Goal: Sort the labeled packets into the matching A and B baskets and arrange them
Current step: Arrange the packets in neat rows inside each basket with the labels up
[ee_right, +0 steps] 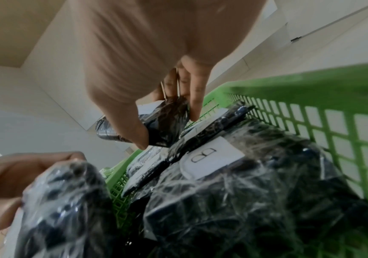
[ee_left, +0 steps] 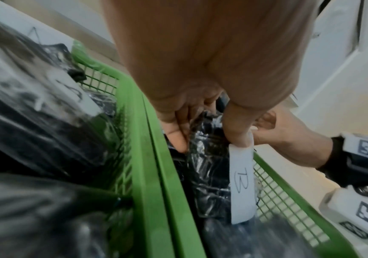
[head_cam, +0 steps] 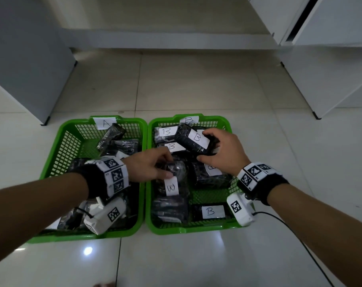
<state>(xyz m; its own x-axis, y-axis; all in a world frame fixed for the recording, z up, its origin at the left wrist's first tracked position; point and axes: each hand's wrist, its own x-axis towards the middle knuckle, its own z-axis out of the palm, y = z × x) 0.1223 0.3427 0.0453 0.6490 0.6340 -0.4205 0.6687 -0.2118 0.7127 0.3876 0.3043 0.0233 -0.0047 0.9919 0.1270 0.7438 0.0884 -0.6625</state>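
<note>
Two green mesh baskets sit side by side on the tiled floor (head_cam: 196, 83), rims touching: basket A (head_cam: 58, 150) on the left with an "A" tag (head_cam: 104, 122) on its far wall, basket B (head_cam: 225, 123) on the right with a "B" tag (head_cam: 188, 119) on its far wall. Both hold black plastic-wrapped packets with white paper labels. Left hand (head_cam: 149, 165) reaches across the shared rim into basket B, fingers and thumb curled round the top of a packet (head_cam: 176, 172) standing near the basket's left wall; its label (head_cam: 172, 186) reads B. In the left wrist view the thumb (ee_left: 237, 129) presses at the top edge of that label and the fingers (ee_left: 176, 136) sit on the wrap's other side. Right hand (head_cam: 221, 152) grips a second B packet (head_cam: 193, 141) tilted above the far half of basket B, fingers curled over its far end, thumb under the near edge; the right wrist view shows it clear of the packets below. More B-labelled packets lie in basket B: two at far left (head_cam: 165, 132), one under the right hand (head_cam: 211, 175), one flat at the near wall (head_cam: 210, 211). Basket A's packets (head_cam: 118, 146) are piled loosely; most labels are hidden by the left forearm and wrist camera (head_cam: 105, 216). White cabinet panels (head_cam: 331, 79) flank the floor at right, a grey one (head_cam: 27, 59) at left.
</note>
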